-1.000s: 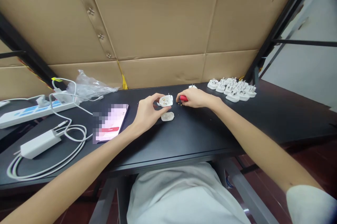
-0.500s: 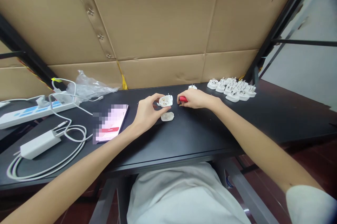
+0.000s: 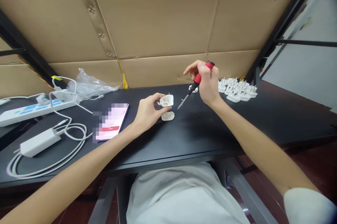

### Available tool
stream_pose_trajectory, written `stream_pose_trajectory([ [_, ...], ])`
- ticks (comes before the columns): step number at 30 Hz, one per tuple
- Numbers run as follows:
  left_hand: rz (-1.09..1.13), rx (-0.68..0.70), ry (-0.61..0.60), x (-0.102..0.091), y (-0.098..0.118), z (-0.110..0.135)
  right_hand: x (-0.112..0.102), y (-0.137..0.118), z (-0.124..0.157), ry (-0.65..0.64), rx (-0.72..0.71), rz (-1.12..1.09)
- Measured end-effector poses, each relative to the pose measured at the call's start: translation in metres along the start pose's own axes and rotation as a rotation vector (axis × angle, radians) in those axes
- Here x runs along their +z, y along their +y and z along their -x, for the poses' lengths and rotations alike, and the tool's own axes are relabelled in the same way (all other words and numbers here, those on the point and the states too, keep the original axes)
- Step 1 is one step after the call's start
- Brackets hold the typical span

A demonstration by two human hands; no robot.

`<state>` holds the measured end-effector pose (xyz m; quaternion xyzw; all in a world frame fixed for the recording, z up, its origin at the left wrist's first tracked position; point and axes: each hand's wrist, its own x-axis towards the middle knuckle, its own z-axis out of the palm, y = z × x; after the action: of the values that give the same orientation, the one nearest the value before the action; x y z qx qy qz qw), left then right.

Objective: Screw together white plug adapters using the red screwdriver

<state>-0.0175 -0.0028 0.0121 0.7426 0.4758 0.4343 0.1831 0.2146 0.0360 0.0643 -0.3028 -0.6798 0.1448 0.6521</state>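
Observation:
My left hand grips an opened white plug body on the black tabletop, with its metal pins and inner contacts showing. Just below it lies a white plug cover, apart from my fingers. My right hand is raised above the table, shut on a red-handled screwdriver, whose thin shaft angles down toward the plug body without touching it. Under that hand, a small white plug part is partly hidden. Several assembled white plugs stand grouped beyond my right hand.
On the black table lie a smartphone with a blurred screen, a white power strip, a white charger brick with looped cable, and a clear plastic bag. A cardboard-covered wall rises behind the table.
My right hand has lifted off the table and turned, bringing the whole screwdriver into view. My left hand and the plug body have stayed nearly still.

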Motion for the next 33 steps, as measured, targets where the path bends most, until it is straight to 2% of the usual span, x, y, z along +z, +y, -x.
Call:
stream_pose_trajectory([
  [3, 0.009, -0.002, -0.004, 0.0, 0.0, 0.0, 0.004, -0.004, 0.006, 0.103, -0.014, 0.139],
  [5, 0.008, -0.005, -0.003, 0.0, 0.0, 0.0, 0.007, -0.005, 0.01, 0.126, 0.007, 0.178],
  [13, -0.013, -0.037, 0.003, 0.0, 0.004, 0.0, 0.015, -0.013, 0.017, 0.029, 0.045, 0.204],
  [22, -0.013, -0.047, -0.001, 0.0, 0.005, 0.0, 0.014, -0.014, 0.017, 0.046, -0.01, 0.155],
  [33, -0.015, -0.036, -0.006, 0.0, 0.002, 0.0, 0.014, -0.015, 0.017, 0.03, 0.036, 0.221],
])
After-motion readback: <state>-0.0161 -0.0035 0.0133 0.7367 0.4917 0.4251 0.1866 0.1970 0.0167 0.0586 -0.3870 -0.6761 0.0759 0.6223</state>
